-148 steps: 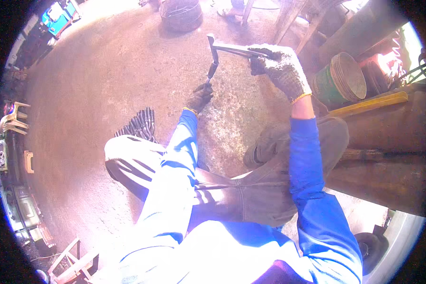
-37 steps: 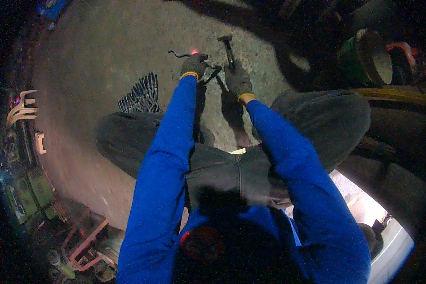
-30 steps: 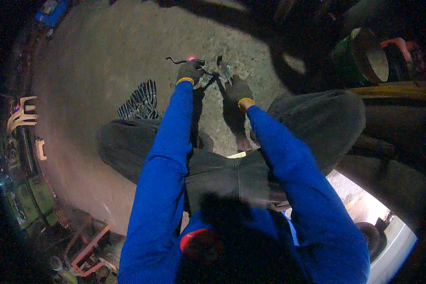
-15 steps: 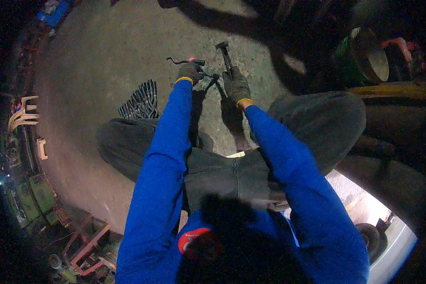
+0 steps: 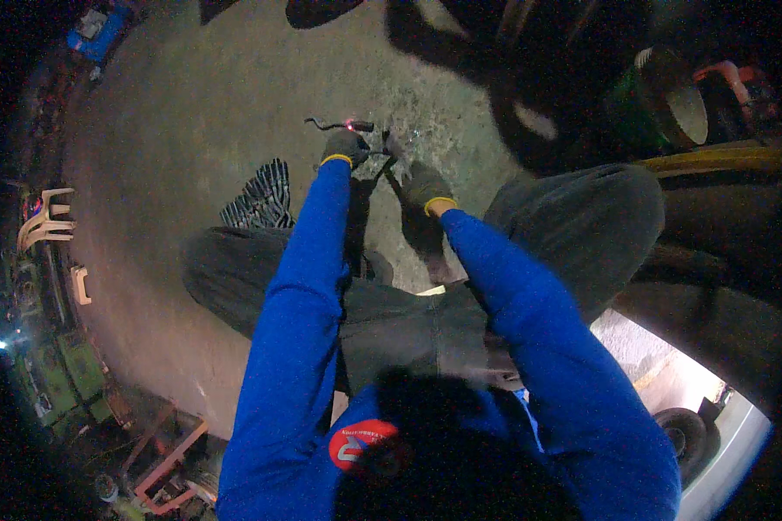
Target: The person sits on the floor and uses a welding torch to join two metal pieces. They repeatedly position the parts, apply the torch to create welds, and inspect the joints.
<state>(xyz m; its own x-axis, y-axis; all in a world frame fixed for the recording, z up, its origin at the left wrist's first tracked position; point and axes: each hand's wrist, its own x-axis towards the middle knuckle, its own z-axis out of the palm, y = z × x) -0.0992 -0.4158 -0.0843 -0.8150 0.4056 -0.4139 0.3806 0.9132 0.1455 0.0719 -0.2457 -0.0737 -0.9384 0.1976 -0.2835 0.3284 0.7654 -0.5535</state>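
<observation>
My left hand (image 5: 345, 148), in a dark work glove with a yellow cuff, is closed low over the floor. A thin metal piece (image 5: 376, 154) sticks out of its fingers to the right. Just beyond it lies a dark bent rod (image 5: 330, 127) with a wavy tail and a small red bright spot. My right hand (image 5: 427, 185), gloved alike, is closed round a hammer. The hammer (image 5: 390, 150) is dark and blurred, its head down beside the thin piece; whether they touch I cannot tell. Left of my left forearm, a pile of dark metal pieces (image 5: 259, 198) lies by my knee.
A beige plastic chair (image 5: 48, 219) and green machinery (image 5: 61, 373) stand at the left edge. A reddish metal frame (image 5: 174, 473) lies lower left. To the far right is a tipped green drum (image 5: 660, 100). A wheel (image 5: 682, 434) shows lower right.
My right hand has lowered the hammer from its raised position to the thin piece. My left hand has stayed by the bent rod. The whole view has shifted slightly.
</observation>
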